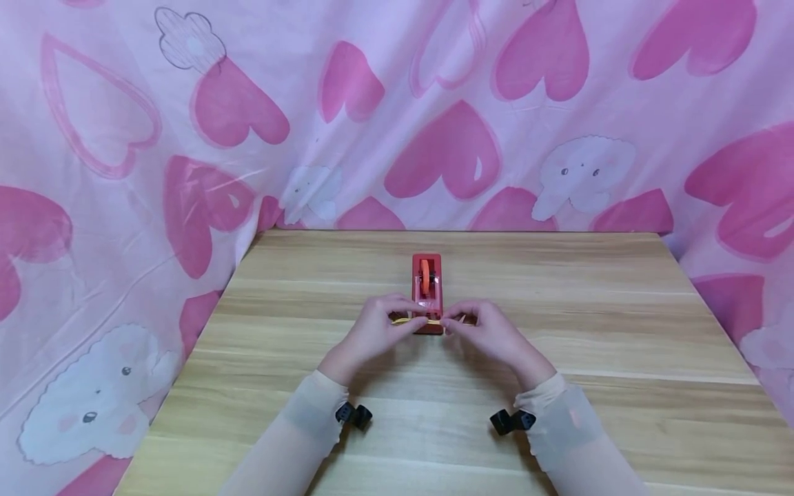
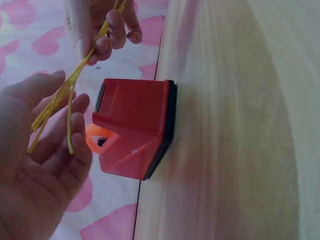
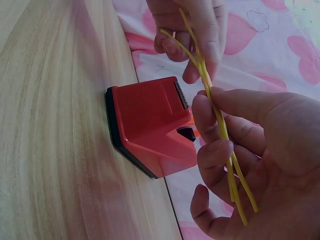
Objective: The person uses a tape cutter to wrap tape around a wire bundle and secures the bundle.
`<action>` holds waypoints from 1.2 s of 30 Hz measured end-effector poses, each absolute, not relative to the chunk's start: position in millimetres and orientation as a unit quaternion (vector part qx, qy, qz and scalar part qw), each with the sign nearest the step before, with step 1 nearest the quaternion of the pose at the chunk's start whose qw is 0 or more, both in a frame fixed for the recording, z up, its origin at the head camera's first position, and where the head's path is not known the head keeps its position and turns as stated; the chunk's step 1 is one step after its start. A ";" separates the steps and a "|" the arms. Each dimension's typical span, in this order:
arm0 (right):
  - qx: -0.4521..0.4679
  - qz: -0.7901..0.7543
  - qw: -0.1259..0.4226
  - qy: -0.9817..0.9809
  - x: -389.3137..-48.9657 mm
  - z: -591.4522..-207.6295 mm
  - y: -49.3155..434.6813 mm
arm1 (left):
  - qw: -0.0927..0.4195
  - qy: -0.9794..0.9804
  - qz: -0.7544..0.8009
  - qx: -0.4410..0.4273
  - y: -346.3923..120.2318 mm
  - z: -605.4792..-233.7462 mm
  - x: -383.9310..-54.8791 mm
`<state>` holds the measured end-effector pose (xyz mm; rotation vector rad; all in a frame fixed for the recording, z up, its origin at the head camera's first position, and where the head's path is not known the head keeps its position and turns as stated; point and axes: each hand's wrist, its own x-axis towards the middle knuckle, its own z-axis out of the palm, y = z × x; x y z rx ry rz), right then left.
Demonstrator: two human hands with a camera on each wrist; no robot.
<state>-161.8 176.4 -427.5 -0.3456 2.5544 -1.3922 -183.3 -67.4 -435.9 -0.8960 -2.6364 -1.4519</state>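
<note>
A small bundle of thin yellow strands (image 3: pixel 222 125) stretches between my two hands, in front of the tape dispenser. My left hand (image 1: pixel 378 331) holds one end with thumb and fingers; loose ends of the strands lie over its fingers in the left wrist view. Near the middle of the bundle, my right hand (image 1: pixel 490 334) pinches it between thumb and forefinger, with several loose ends trailing across the palm. The red tape dispenser (image 1: pixel 428 296) stands on the table just beyond and below the hands. It has an orange roll (image 1: pixel 424 275) and a toothed cutting edge (image 3: pixel 181 94).
The wooden table (image 1: pixel 310 275) reaches back to a pink curtain (image 1: pixel 366 158) printed with hearts, which also hangs along both sides. Small black cameras (image 1: pixel 353 415) are strapped to both wrists.
</note>
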 end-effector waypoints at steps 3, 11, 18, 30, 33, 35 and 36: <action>-0.115 -0.469 0.098 0.870 -161.0 -427.7 176.1 | -0.008 -0.830 -0.491 -0.264 -66.8 -437.3 -185.7; -0.115 -0.473 0.077 0.870 -159.4 -427.9 175.5 | -0.042 -0.805 -0.537 -0.251 -66.1 -442.2 -189.7; -0.115 -0.471 0.060 0.873 -158.0 -429.6 175.6 | -0.080 -0.813 -0.528 -0.232 -65.7 -444.5 -191.3; -0.113 -0.464 0.049 0.877 -154.2 -431.2 173.8 | -0.087 -0.816 -0.523 -0.230 -64.3 -446.7 -190.9; -0.111 -0.464 0.049 0.878 -153.5 -430.9 173.8 | -0.086 -0.823 -0.510 -0.233 -65.1 -446.2 -190.0; -0.110 -0.462 0.048 0.879 -153.1 -430.8 173.7 | -0.085 -0.828 -0.502 -0.235 -65.4 -445.5 -189.0; -0.112 -0.460 0.047 0.879 -153.1 -431.0 173.8 | -0.083 -0.830 -0.498 -0.238 -65.4 -445.3 -188.6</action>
